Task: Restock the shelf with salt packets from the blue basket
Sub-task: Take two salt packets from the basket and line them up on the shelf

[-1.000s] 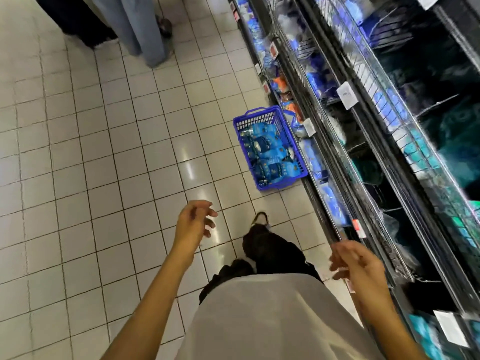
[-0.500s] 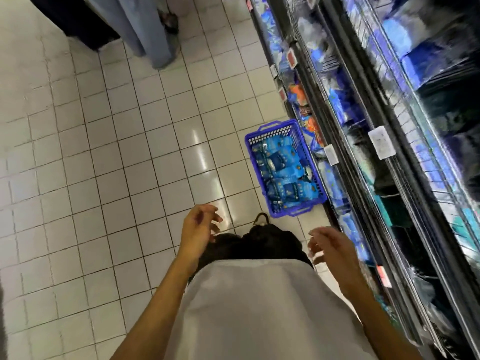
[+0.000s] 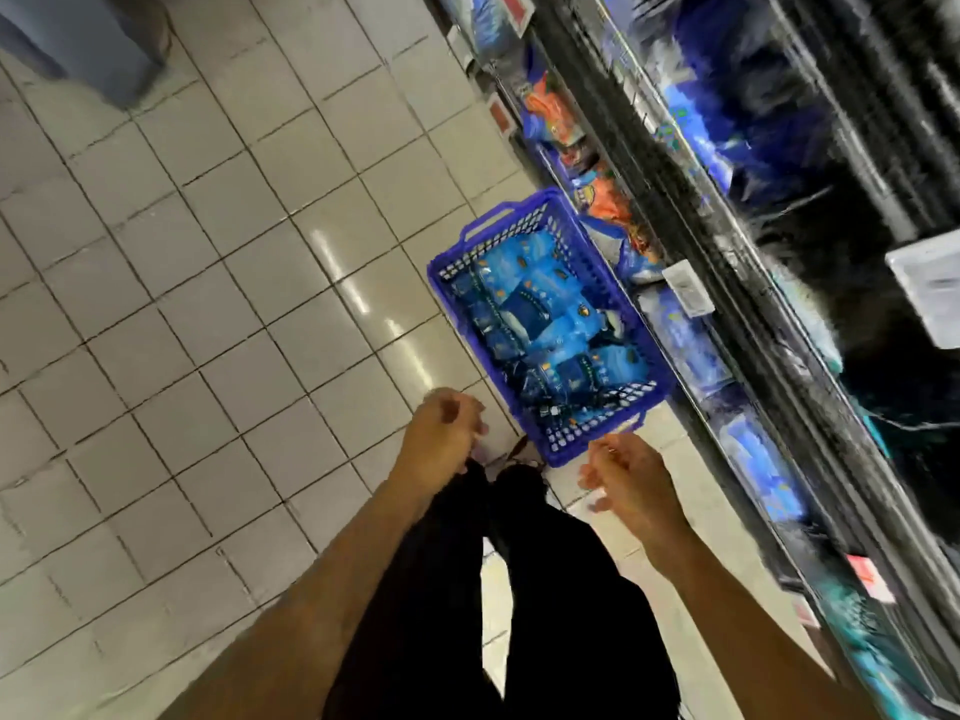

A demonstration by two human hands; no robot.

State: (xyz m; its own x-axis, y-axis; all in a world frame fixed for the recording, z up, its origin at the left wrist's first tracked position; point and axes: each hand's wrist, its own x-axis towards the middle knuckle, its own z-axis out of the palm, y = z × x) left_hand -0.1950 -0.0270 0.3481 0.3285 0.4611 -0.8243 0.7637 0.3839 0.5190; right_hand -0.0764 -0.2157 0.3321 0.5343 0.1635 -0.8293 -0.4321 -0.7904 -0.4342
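Tiled floor (image 3: pixel 182 304) holds the blue basket (image 3: pixel 613 407) of salt packets (image 3: pixel 545 324) just beyond both hands – left (image 3: pixel 441 433), right (image 3: pixel 628 480) – loosely curled, empty

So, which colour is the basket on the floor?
Blue, the basket; clearest in the head view.

The person has stepped closer to the blue basket (image 3: pixel 550 324); both empty hands, left hand (image 3: pixel 441 433) and right hand (image 3: pixel 628 480), now reach almost to its near rim, fingers loosely curled.
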